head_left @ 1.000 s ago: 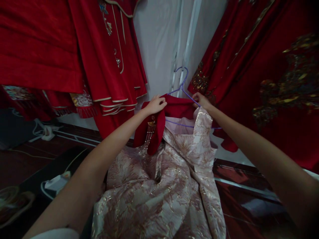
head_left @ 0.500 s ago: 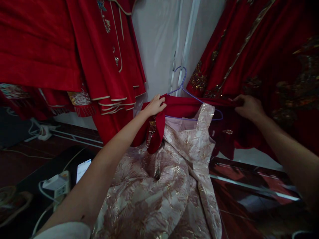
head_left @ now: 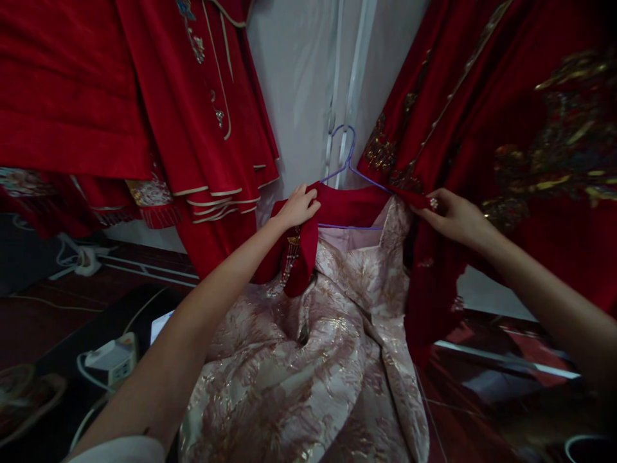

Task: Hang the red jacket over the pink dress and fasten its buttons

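A purple wire hanger (head_left: pixel 348 168) carries a pink and gold brocade dress (head_left: pixel 318 360) and a dark red velvet jacket (head_left: pixel 344 209) laid over its shoulders. My left hand (head_left: pixel 299 207) is closed on the jacket's left shoulder, where a beaded gold tassel (head_left: pixel 291 252) hangs down. My right hand (head_left: pixel 450 215) pinches the jacket's right edge by a small ornament and holds it over the hanger's right end. The dress spreads down toward me between my arms.
Red embroidered garments hang at the left (head_left: pixel 144 109) and right (head_left: pixel 520 128), with a white covering (head_left: pixel 303 77) behind the hanger. A white power strip (head_left: pixel 110 361) with cables and a lit phone (head_left: pixel 159 325) lie on the dark floor at the lower left.
My right hand drew back left toward the hanger's right end, bringing the jacket's right side with it. My left hand stayed on the left shoulder.
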The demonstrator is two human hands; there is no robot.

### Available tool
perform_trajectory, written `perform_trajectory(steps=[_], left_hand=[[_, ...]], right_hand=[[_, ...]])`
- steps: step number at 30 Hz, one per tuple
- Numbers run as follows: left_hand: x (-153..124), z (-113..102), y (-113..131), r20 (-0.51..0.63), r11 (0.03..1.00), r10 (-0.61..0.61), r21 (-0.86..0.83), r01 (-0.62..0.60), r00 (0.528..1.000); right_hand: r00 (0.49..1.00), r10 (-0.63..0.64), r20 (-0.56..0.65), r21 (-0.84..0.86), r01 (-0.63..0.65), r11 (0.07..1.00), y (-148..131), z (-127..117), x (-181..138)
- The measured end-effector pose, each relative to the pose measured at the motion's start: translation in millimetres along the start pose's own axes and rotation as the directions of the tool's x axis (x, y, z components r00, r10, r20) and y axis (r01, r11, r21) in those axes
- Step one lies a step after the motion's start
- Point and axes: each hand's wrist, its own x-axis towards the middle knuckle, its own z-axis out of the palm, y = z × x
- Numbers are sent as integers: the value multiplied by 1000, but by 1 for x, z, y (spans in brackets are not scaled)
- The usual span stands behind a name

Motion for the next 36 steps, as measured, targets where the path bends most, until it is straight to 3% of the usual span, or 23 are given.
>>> perform_trajectory(steps=[4,9,13,15,18,21,23,26,29,32,34,36], left_hand=[[-3,2,8,-13,1000,-8,-5,8,1000],[-2,0,8,2,998,-58,-9,58,998],[-4,-10,2,37,998,-53,-22,54,998],[-10,-9,6,-30,996,-86,-32,85,996],[-29,4,22,-152,975,-219,-84,208,964],[-46,21,42,-32,933,-257,-271,239,966],[-49,28,55,72,845,-211,-488,218,975],[-44,28,70,105,655,-205,-724,216,973],[-39,22,78,127,523,-264,-814,253,956],[-44,18,79,200,313,-304,-902,296,931],[-53,20,78,231,162,-289,-944,286,929],[-63,23,79,206,72,-270,-970,233,941]], right_hand=[[988,-145,-56,-108,139,984,-20,18,0],[942,-303,144,20,303,953,-72,68,-11],[911,-392,129,169,369,914,-104,88,-26],[936,-346,70,185,329,926,-105,86,-30],[987,-158,-37,233,162,959,-93,83,-33],[995,-80,-59,313,94,945,-84,89,-34],[986,-164,6,349,152,925,-85,97,-35],[951,-289,111,433,216,875,-94,106,-38],[947,-294,126,513,192,837,-100,110,-42],[963,-248,102,601,139,787,-99,114,-46],[969,-231,93,664,113,739,-94,117,-48],[970,-228,86,717,99,690,-89,120,-51]])
